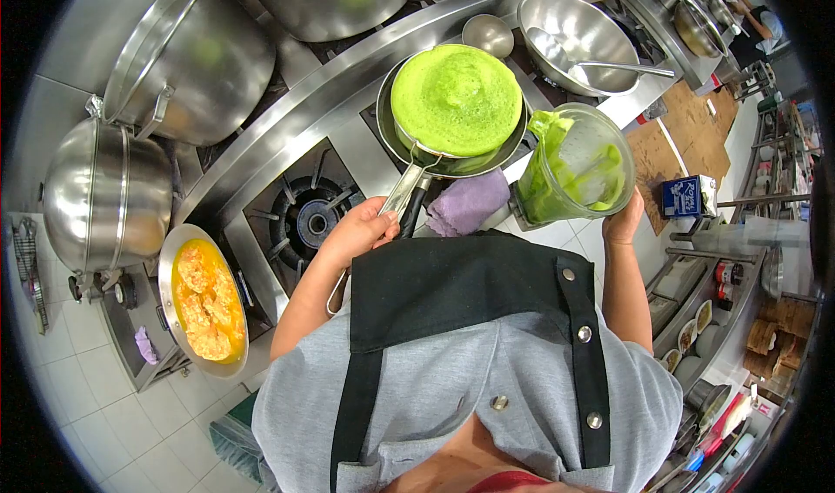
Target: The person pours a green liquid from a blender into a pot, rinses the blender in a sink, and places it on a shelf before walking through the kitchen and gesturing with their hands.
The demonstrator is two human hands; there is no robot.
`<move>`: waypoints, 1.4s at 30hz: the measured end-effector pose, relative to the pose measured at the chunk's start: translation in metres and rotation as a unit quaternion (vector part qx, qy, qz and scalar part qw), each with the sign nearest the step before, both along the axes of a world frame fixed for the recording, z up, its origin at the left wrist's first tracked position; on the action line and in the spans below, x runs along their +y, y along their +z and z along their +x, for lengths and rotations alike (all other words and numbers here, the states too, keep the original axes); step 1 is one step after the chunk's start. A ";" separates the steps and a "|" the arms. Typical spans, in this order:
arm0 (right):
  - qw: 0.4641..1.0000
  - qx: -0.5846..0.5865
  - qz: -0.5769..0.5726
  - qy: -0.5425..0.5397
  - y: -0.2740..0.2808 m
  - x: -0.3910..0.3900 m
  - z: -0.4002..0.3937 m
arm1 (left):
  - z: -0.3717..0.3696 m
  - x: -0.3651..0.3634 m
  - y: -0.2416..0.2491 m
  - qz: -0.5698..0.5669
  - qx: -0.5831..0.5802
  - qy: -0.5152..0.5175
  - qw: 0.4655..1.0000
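Observation:
My left hand [358,234] is closed around the metal handle of a strainer [405,187]. Bright green foamy puree [457,102] fills the strainer, which rests over a pan [384,119] with a black handle. In my right hand [623,219] is a clear blender jug [584,158], its inner walls smeared with green. The jug is tilted, with its green-coated lip near the pan's right side. A folded purple cloth [470,204] lies just below the pan, between my hands.
A gas burner [315,221] is left of the pan. Farther left stand an oval dish of orange food in liquid [207,297] and large steel pots [196,58]. A steel bowl with a spoon [578,41] and a ladle [488,36] are behind. Shelves line the right.

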State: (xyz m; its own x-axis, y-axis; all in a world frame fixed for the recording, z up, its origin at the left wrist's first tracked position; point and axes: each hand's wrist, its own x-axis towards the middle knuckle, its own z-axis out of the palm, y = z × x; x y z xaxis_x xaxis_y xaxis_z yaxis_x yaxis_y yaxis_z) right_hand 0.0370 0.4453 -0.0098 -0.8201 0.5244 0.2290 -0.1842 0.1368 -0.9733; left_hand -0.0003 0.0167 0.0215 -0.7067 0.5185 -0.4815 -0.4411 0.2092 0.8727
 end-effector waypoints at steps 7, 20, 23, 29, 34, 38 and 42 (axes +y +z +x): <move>0.990 0.032 0.135 0.001 -0.021 0.015 -0.001 | 0.001 0.002 0.004 0.004 -0.016 0.017 1.000; 1.000 -0.011 -0.006 -0.006 0.002 -0.001 0.000 | 0.002 0.002 0.004 -0.009 -0.027 0.022 0.999; 0.999 -0.009 -0.038 0.000 -0.004 0.004 -0.001 | 0.002 0.002 0.004 -0.005 -0.021 0.018 1.000; 0.998 -0.008 -0.068 0.009 -0.003 0.003 0.000 | 0.002 0.003 0.006 0.000 -0.024 0.015 1.000; 1.000 0.007 0.015 0.017 -0.006 0.008 0.002 | 0.001 0.001 0.002 0.007 -0.023 0.013 1.000; 0.921 0.070 0.381 -0.036 -0.004 0.007 0.002 | 0.001 0.001 0.001 0.005 -0.015 0.007 1.000; 0.931 0.051 0.360 -0.026 -0.019 0.019 0.003 | 0.001 0.001 0.000 0.009 -0.016 0.007 1.000</move>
